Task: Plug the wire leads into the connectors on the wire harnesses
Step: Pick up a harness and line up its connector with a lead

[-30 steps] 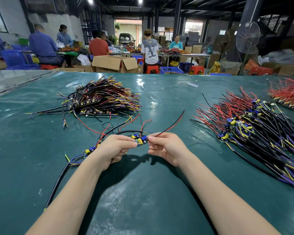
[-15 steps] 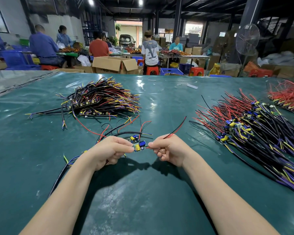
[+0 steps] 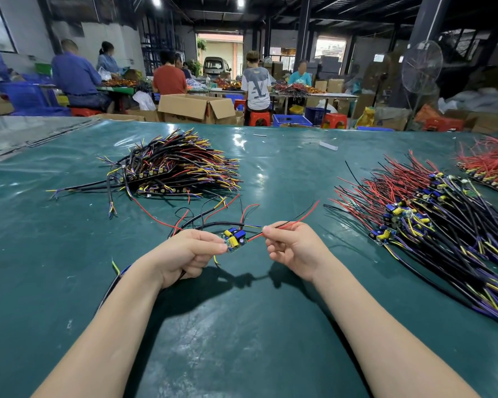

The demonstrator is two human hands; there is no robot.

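Slightly wider than half a second earlier, the gap between the hands now exposes the board. Above the green table, between the left bundle and right bundle of harnesses, the left hand is shown pinching the small circuit board. Just to its right, the right hand pinches the red-and-black lead. The lead's long axis runs left to right. Whether its tip is seated cannot be told, and a leftward push is judged necessary.
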